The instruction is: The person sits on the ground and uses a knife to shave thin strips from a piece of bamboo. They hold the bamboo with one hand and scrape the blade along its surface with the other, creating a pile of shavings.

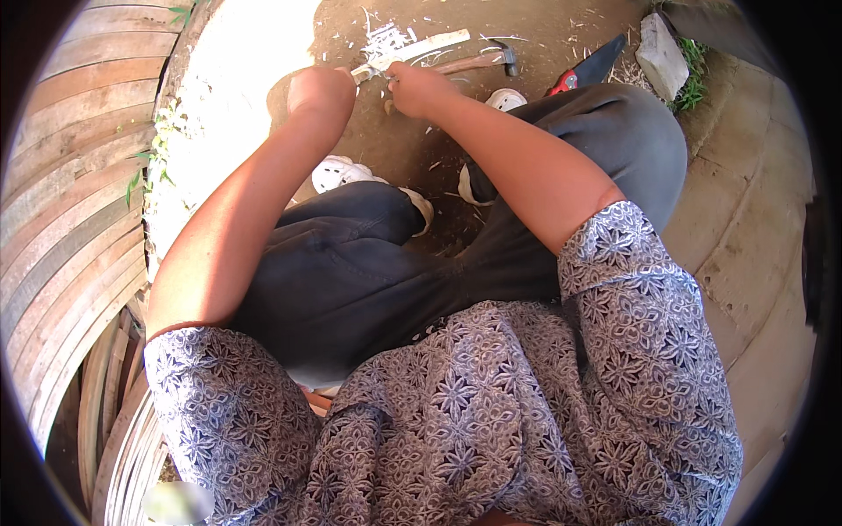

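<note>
Head view, so I'm basically looking over this person's lap at both hands, way out at the far end. The left hand (320,95) is curled around the near left end of a pale wooden strip (430,46), which slants off toward the far right, just above the dirt ground (373,123). The right hand (421,90) is bunched up right beside it, fingertips by the strip, but honestly I can't tell what they're pinching, if anything.

Curly pale shavings (386,39) are piled just past the strip. A hammer (474,61) lies just to its right, wooden handle toward the hands, dark head pointing away. Further right, near the knee, there's a saw (589,67) with a red handle and dark blade, then a chunky grey stone (660,57). White shoes (344,174) with holes on the feet, dark trousers (351,272), wooden slats (88,158) along the left.
</note>
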Tool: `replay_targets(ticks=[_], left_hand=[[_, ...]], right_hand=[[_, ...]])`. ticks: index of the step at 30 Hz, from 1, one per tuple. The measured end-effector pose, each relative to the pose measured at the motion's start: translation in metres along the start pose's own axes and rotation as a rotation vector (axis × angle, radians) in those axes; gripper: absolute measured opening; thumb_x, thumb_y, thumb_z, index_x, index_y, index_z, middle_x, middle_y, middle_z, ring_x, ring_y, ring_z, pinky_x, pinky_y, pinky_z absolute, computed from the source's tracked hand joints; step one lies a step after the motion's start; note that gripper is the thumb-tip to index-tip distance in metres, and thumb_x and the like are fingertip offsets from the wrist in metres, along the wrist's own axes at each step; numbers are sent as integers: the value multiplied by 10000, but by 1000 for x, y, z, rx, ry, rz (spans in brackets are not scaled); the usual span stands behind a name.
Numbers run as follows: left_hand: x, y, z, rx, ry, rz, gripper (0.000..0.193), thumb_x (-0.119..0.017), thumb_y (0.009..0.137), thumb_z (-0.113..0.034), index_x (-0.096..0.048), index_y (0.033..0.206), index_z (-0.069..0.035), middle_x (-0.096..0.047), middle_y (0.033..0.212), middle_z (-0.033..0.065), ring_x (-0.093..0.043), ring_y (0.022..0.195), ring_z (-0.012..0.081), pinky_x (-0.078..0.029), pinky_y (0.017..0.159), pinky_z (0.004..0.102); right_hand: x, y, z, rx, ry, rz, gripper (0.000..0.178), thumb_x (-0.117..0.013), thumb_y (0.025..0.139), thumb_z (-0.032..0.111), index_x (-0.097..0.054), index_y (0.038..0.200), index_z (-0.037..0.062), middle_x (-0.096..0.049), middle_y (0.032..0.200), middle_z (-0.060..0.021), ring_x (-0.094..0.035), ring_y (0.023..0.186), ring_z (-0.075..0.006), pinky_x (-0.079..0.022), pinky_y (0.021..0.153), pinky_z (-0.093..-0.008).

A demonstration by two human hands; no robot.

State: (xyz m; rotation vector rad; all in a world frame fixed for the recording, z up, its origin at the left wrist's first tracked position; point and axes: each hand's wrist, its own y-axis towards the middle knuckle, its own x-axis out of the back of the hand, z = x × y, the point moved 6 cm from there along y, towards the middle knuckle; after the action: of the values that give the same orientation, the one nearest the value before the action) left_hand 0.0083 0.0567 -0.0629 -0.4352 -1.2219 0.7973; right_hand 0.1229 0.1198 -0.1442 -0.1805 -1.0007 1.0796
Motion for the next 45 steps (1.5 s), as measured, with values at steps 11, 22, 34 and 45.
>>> replay_targets(ticks=[11, 22, 34, 45], left_hand=[[14, -5, 0, -31, 15, 25, 207, -595, 914, -66, -639, 1110, -17, -744, 997, 128, -741, 919, 273, -598, 729, 380], [13, -6, 6, 13, -59, 37, 197, -567, 943, -128, -691, 1072, -44, -743, 1018, 129, -737, 932, 275, -593, 748, 395], [3, 1, 18, -8, -109, -5, 222, -542, 944, -148, -735, 1015, -64, -749, 961, 103, -737, 877, 273, -590, 723, 416], [16, -7, 11, 9, -143, 6, 169, -609, 889, -80, -744, 988, -56, -745, 964, 115, -740, 868, 276, -593, 706, 398]], right_hand=[[-5, -6, -1, 33, 22, -26, 304, -529, 947, 165, -581, 1243, 120, -694, 1148, -186, -651, 1104, -396, -523, 896, -492], [-8, 27, -11, -7, 11, -28, 294, -520, 986, 202, -592, 1252, 99, -688, 1153, -197, -644, 1115, -395, -517, 914, -495], [6, 0, 15, 47, -105, 43, 343, -604, 905, 134, -557, 1242, 93, -691, 1127, -202, -655, 1087, -388, -531, 886, -486], [-16, 48, -25, 30, -155, -3, 302, -560, 957, 215, -575, 1242, 115, -692, 1141, -181, -649, 1113, -372, -521, 904, -489]])
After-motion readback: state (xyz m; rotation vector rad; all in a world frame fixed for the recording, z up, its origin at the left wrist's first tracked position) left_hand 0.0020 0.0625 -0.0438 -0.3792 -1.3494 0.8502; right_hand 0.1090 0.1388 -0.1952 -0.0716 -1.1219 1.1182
